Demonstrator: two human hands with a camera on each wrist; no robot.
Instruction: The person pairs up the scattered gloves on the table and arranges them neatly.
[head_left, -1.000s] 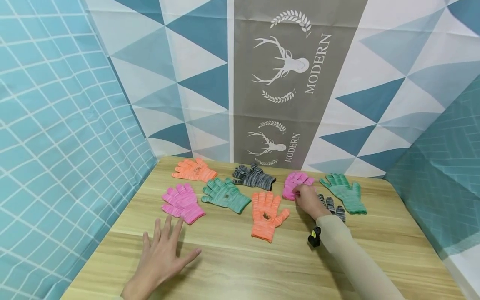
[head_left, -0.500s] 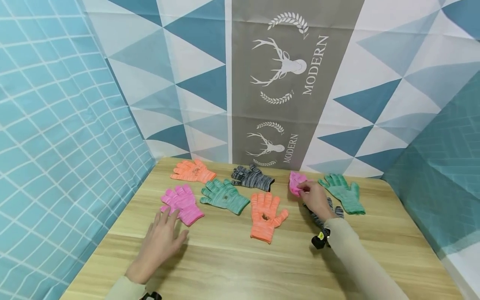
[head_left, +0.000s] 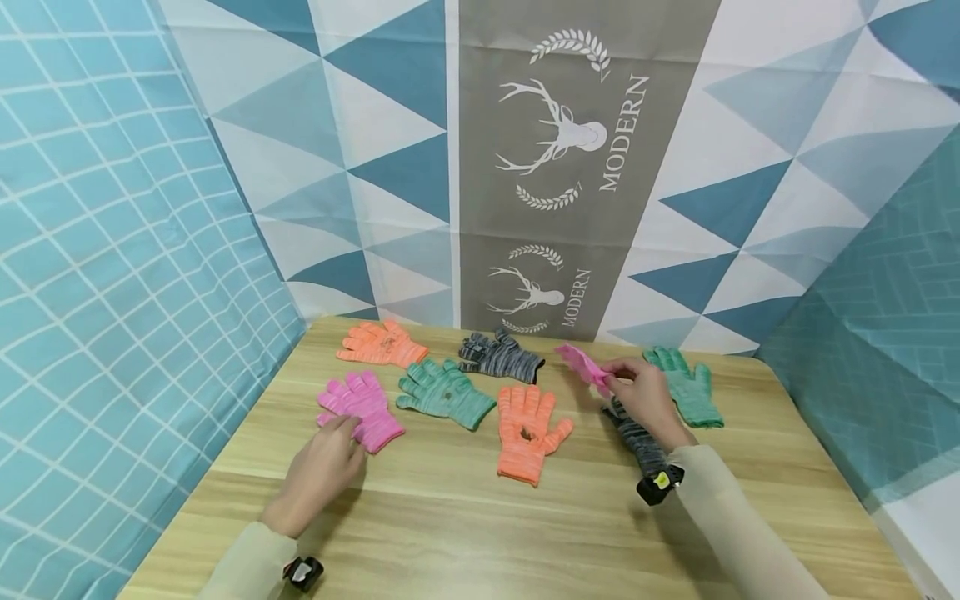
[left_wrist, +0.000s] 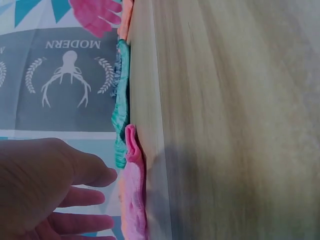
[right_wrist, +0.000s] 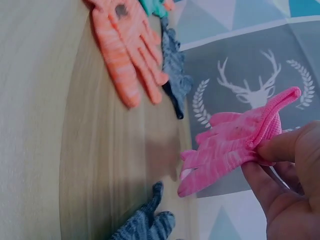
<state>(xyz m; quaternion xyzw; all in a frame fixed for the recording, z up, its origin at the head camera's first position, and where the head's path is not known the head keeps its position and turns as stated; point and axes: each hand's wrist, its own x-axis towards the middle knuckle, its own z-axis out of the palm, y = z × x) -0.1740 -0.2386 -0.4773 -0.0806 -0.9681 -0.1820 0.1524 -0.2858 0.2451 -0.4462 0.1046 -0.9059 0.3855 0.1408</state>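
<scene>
My right hand (head_left: 647, 398) pinches a pink knit glove (right_wrist: 227, 145) by its cuff, thumb on one side and fingers on the other. The glove is lifted off the table, its fingers pointing away to the left in the head view. My left hand (head_left: 322, 467) hovers at the near side of a second pink glove (head_left: 362, 410), which lies flat. In the left wrist view its fingers (left_wrist: 82, 197) are extended and loose, with nothing between them and the thumb. Below my right hand lies a grey-black glove (head_left: 636, 433), partly hidden by the wrist.
Other gloves lie spread on the wooden table (head_left: 465, 533): two orange gloves, one of them (head_left: 528, 433) with a dark patch, a green glove (head_left: 446, 393), another green glove (head_left: 690, 387) at the right, and a grey-black glove (head_left: 501, 357) near the patterned back wall (head_left: 390, 167).
My right hand has raised the pink glove from the table and drawn it back to the right. My left hand has moved up to the other pink glove, its fingers less spread.
</scene>
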